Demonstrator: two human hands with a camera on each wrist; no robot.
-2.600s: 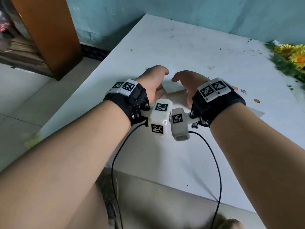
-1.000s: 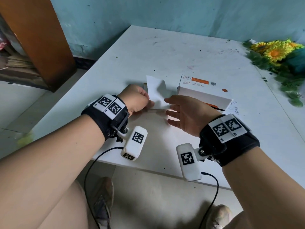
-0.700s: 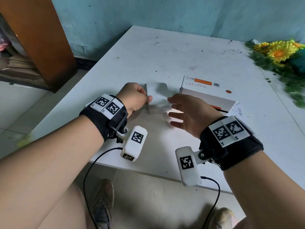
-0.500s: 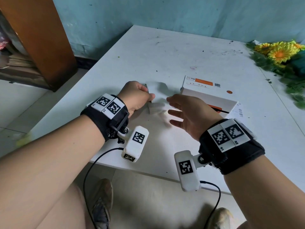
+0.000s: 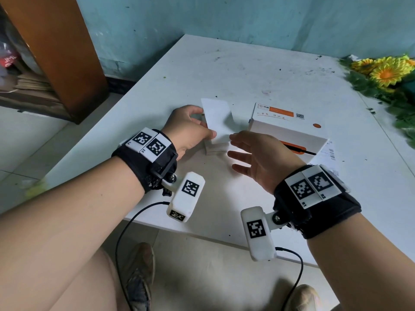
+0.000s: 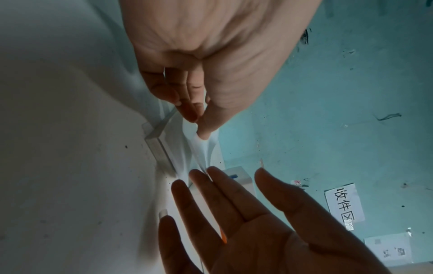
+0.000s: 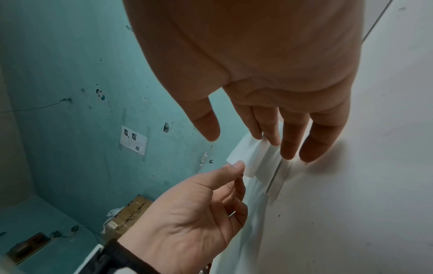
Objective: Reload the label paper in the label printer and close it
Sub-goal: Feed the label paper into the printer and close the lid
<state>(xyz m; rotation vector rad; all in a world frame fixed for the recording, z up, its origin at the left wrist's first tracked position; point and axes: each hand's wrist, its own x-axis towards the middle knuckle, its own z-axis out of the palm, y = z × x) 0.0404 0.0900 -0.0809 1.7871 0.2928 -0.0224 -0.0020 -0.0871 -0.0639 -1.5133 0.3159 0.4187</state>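
A small stack of white fan-fold label paper [image 5: 216,149] lies on the white table [image 5: 247,70]. My left hand [image 5: 203,125] pinches the top sheet [image 5: 216,116] between thumb and fingers, and the sheet stands up from the stack. The left wrist view shows the thumb pressed into that sheet [image 6: 202,142] above the stack [image 6: 159,148]. My right hand [image 5: 233,149] hovers just right of the stack with straight, spread fingers and holds nothing. In the right wrist view its fingertips [image 7: 288,152] are at the paper's folds [image 7: 254,159]. A white box with an orange stripe [image 5: 289,131] sits to the right.
Artificial yellow flowers [image 5: 386,75] lie at the table's far right. A loose printed slip [image 5: 330,151] lies beside the white box. A brown wooden cabinet [image 5: 56,52] stands on the left by the teal wall. The table's near edge runs under my wrists.
My left hand has lifted the top sheet so it stands upright again, after it dipped low and blurred half a second ago. My right hand stays open beside the stack.
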